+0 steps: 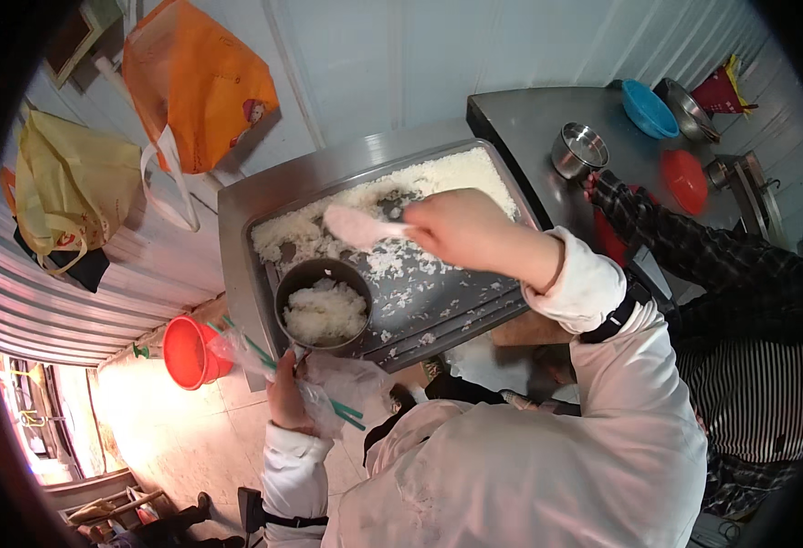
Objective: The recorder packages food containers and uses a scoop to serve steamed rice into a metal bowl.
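My right hand [442, 224] grips a pale rice paddle [360, 226], held over a wide metal tray [456, 306] of cooked white rice [456, 175]. The paddle's blade points left. At the tray's near left corner is a small round metal pot [279, 306] with a mound of rice [324, 315] in it. My left hand [289, 397] is closed below the pot, where a short handle runs into the fingers. A clear plastic bag [351, 384] with green strips bunches around this hand and partly hides the grip.
A co-worker's hand [590, 185] in a plaid sleeve touches another metal pot [579, 151] on the right-hand counter. Blue [650, 110] and red [684, 183] basins stand there too. Orange [200, 87] and yellow [73, 178] bags hang at left above a red bucket [189, 354].
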Demonstrator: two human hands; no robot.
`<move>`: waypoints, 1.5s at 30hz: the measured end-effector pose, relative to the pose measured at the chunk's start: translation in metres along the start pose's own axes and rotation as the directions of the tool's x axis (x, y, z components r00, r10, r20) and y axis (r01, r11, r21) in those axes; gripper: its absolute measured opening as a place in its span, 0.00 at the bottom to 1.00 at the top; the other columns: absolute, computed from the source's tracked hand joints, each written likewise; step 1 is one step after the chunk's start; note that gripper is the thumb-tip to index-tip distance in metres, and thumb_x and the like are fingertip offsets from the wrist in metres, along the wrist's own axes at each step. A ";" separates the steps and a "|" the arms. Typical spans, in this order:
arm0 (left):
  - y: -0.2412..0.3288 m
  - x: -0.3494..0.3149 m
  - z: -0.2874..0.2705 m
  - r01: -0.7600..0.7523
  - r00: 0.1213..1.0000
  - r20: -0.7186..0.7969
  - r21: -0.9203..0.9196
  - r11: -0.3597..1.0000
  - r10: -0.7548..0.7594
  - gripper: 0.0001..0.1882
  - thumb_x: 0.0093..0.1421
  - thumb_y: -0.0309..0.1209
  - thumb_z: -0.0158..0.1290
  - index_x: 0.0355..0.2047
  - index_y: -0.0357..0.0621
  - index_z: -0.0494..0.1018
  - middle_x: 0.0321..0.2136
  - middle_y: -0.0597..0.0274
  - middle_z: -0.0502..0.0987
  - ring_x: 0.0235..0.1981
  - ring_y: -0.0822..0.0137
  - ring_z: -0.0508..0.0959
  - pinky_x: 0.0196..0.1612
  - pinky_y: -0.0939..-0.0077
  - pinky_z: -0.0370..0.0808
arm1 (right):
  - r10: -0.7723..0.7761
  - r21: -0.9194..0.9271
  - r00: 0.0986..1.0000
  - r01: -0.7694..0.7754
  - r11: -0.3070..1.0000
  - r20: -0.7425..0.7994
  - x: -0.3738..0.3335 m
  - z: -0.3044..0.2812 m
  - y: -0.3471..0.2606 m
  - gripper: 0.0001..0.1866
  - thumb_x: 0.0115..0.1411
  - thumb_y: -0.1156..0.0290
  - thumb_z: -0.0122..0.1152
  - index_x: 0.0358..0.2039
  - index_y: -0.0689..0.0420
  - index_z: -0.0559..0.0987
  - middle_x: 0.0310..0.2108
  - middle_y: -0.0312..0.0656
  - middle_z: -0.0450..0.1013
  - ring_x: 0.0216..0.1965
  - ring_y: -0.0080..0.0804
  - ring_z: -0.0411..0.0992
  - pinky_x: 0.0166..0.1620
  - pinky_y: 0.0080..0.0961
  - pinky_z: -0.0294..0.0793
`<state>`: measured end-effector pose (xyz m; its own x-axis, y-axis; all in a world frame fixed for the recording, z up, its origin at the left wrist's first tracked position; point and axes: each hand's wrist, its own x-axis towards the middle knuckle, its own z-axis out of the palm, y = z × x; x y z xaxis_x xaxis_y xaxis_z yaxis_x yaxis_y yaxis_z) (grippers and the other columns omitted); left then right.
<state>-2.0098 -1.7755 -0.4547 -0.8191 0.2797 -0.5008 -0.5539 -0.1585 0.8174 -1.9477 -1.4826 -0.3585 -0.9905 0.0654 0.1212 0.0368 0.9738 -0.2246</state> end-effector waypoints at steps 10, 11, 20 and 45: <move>0.014 -0.016 -0.009 0.079 0.991 -0.100 -0.140 0.987 -0.093 0.09 0.51 0.35 0.49 0.28 0.43 0.67 0.19 0.69 0.65 0.20 0.75 0.63 0.23 0.82 0.63 | 0.558 -0.061 0.824 -0.555 0.830 0.101 -0.055 0.103 0.215 0.12 0.48 0.65 0.48 0.25 0.61 0.74 0.25 0.51 0.70 0.30 0.46 0.69 0.33 0.37 0.67; 0.013 -0.014 -0.012 0.048 0.994 -0.087 -0.142 0.989 -0.060 0.08 0.51 0.35 0.48 0.26 0.44 0.66 0.18 0.69 0.64 0.19 0.75 0.63 0.23 0.82 0.62 | 0.536 0.045 0.842 -0.538 0.842 0.057 -0.055 0.116 0.220 0.13 0.48 0.65 0.48 0.26 0.61 0.75 0.26 0.51 0.70 0.31 0.46 0.69 0.34 0.36 0.68; 0.028 -0.013 0.011 0.072 0.995 -0.067 -0.022 0.997 -0.073 0.09 0.52 0.36 0.48 0.24 0.44 0.65 0.16 0.70 0.63 0.18 0.76 0.62 0.22 0.82 0.60 | 0.792 0.657 0.596 -0.547 0.519 -0.129 -0.011 0.224 0.179 0.13 0.51 0.64 0.50 0.23 0.62 0.72 0.21 0.52 0.69 0.26 0.50 0.67 0.32 0.35 0.66; 0.002 0.058 0.074 0.088 0.992 0.078 0.085 0.992 -0.095 0.16 0.50 0.34 0.51 0.37 0.39 0.67 0.28 0.65 0.71 0.27 0.73 0.70 0.31 0.80 0.68 | 0.063 0.043 0.967 -0.054 0.998 -0.246 -0.021 0.053 0.056 0.07 0.50 0.67 0.52 0.21 0.55 0.68 0.19 0.40 0.68 0.22 0.40 0.68 0.26 0.30 0.66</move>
<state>-2.0478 -1.6895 -0.4610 -0.7486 0.3664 -0.5525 -0.6095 -0.0524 0.7911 -1.9318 -1.4408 -0.4250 -0.9233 0.1777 0.3406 0.0841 0.9586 -0.2722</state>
